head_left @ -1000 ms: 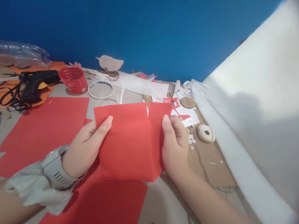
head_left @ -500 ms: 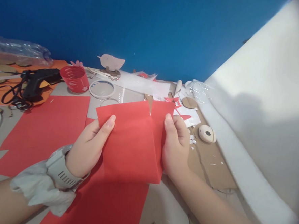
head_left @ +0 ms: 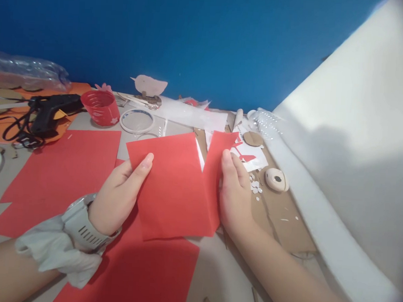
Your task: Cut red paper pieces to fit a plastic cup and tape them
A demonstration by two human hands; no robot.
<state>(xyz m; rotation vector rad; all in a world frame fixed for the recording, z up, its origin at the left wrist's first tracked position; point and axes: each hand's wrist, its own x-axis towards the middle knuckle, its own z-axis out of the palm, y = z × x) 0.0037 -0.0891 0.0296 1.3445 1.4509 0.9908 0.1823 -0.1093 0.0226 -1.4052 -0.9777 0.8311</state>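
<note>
A sheet of red paper [head_left: 172,185] is held up above the table between both hands. Its upper edge is split near the right side, and the gap runs down to a crease that continues towards the bottom edge. My left hand [head_left: 118,196] grips the left edge, thumb in front and fingers behind. On the right, my right hand [head_left: 235,194] pinches the narrower strip beside the split, its thumb pressed on the front. Beneath the held sheet, another red sheet [head_left: 159,276] lies on the table [head_left: 211,270].
More red sheets [head_left: 67,165] lie at left, near a black glue gun [head_left: 50,110] with its cord. Behind are a red cup [head_left: 100,108], a roll of tape [head_left: 137,121] and a pink bird cutout [head_left: 151,85]. A white rounded object [head_left: 275,179] sits on cardboard [head_left: 285,224] at right.
The split in the red paper has widened and lengthened downward. The right strip has tilted away from the larger left part; both hands keep their hold.
</note>
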